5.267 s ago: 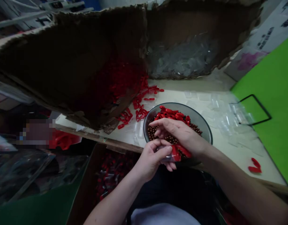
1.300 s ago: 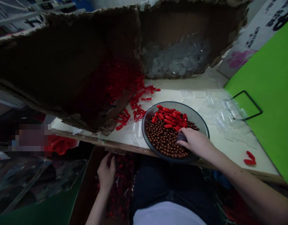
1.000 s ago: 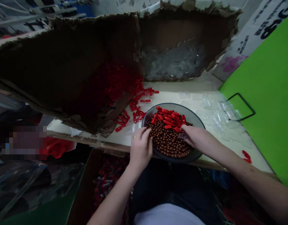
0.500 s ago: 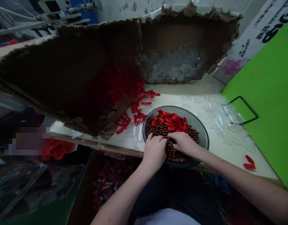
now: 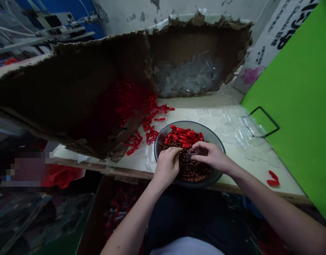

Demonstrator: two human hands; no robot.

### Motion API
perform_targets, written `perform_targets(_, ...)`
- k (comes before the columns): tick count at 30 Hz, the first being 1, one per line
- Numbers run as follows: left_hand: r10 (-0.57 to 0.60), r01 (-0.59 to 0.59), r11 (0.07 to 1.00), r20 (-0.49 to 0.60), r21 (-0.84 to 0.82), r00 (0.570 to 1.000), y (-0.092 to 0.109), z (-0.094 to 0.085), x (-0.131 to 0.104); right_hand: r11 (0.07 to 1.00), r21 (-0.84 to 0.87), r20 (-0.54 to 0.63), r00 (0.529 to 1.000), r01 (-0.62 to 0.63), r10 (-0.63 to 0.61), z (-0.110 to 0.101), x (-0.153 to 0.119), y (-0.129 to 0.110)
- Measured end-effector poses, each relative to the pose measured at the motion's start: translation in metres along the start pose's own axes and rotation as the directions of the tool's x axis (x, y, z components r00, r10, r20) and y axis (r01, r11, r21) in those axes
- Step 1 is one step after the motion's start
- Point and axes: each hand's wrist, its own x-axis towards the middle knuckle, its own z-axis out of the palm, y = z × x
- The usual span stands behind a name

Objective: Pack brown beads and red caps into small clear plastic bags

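A grey bowl point(image 5: 220, 143) holds many shiny brown beads point(image 5: 196, 171), with a heap of red plastic caps point(image 5: 185, 134) on top at the far side. Over the beads, my right hand point(image 5: 212, 155) grips a small clear plastic container point(image 5: 192, 153) between thumb and fingers; its oval opening faces up and beads show through or in it. Close to its left is my left hand point(image 5: 168, 164), fingers bent together in a pinch above the beads. Whatever those fingertips hold, if anything, is hidden.
Behind the bowl, a torn cardboard box point(image 5: 149, 53) has red caps in its left compartment and clear pieces point(image 5: 189, 76) in its right. Loose clear pieces point(image 5: 245, 136) lie on the white table, beside a green panel point(image 5: 293, 95). An open red cap point(image 5: 273, 179) lies at right.
Both hands were down in the beads. My right hand has lifted and turned, bringing the clear container into sight. My left hand has drawn its fingers into a pinch. The view has shifted slightly.
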Motion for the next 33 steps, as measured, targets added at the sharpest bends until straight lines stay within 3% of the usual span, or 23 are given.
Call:
perform_targets(3,-0.046,0.067,0.965,0.089,-0.255,0.995,0.009,0.003,0.000,0.999,0.023,-0.024,0.999,0.040,-0.039,-0.001,-0.003,-0.004)
perform_targets(6,-0.071,0.160,0.826,0.183,-0.540,0.981,0.016,0.007,0.002,0.996,0.007,-0.064,0.994,0.085,-0.084,-0.001,-0.005,-0.014)
perform_targets(10,-0.175,0.249,0.690,0.177,-0.680,0.969,0.021,0.006,0.007,0.995,0.038,-0.024,0.996,0.091,-0.090,-0.003,-0.008,-0.027)
perform_targets(14,-0.239,0.321,0.592,0.220,-0.739,0.946,0.027,0.001,0.006,0.988,0.110,0.023,0.993,0.111,-0.115,-0.008,-0.013,-0.033)
perform_targets(18,-0.264,0.360,0.573,0.249,-0.736,0.932,0.032,-0.005,0.002,0.986,0.006,0.088,0.982,0.169,-0.168,-0.017,-0.015,-0.043)
perform_targets(26,-0.186,0.400,0.527,0.358,-0.750,0.915,0.030,-0.015,-0.003,0.985,-0.147,0.270,0.962,0.092,-0.050,-0.031,-0.010,-0.064)
perform_targets(31,-0.211,0.406,0.511,0.347,-0.757,0.914,0.021,-0.016,-0.008,0.987,-0.147,0.215,0.976,0.068,-0.036,-0.032,-0.007,-0.056)
perform_targets(33,-0.225,0.400,0.495,0.331,-0.771,0.917,0.017,-0.017,-0.009,0.970,-0.227,0.187,0.981,0.086,-0.043,-0.033,-0.007,-0.049)
